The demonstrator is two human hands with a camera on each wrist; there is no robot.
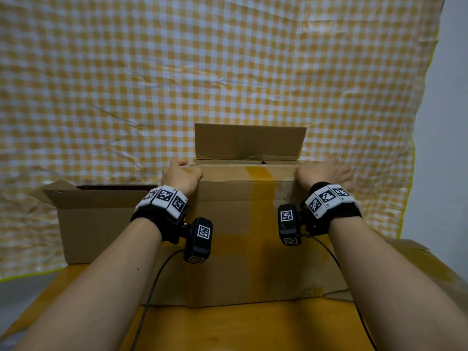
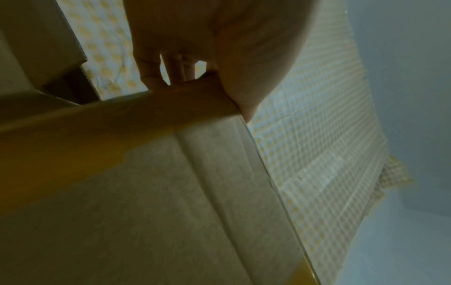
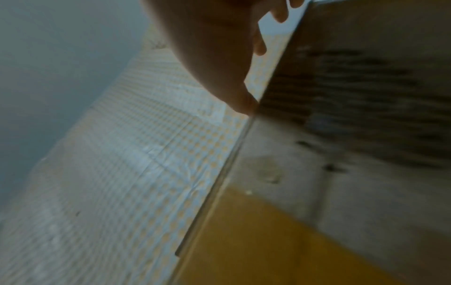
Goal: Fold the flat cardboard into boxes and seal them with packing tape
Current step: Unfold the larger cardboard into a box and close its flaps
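Note:
A brown cardboard box (image 1: pixel 243 224) stands in front of me on the table, with a strip of yellowish tape (image 1: pixel 260 198) running down its near face and over the top edge. Its far flap (image 1: pixel 249 141) stands upright. My left hand (image 1: pixel 181 174) grips the box's top left corner, fingers curled over the edge. In the left wrist view the left hand (image 2: pixel 195 48) wraps that edge of the box (image 2: pixel 146 192). My right hand (image 1: pixel 326 172) rests at the top right corner with fingers spread. Its thumb touches the box (image 3: pixel 354 135) in the right wrist view.
A second open box (image 1: pixel 101 224) stands to the left, flaps up. A yellow checked cloth (image 1: pixel 228 59) hangs behind. Flat cardboard (image 1: pixel 417 257) lies at the right on the yellow table (image 1: pixel 240 325). Camera cables trail from both wrists.

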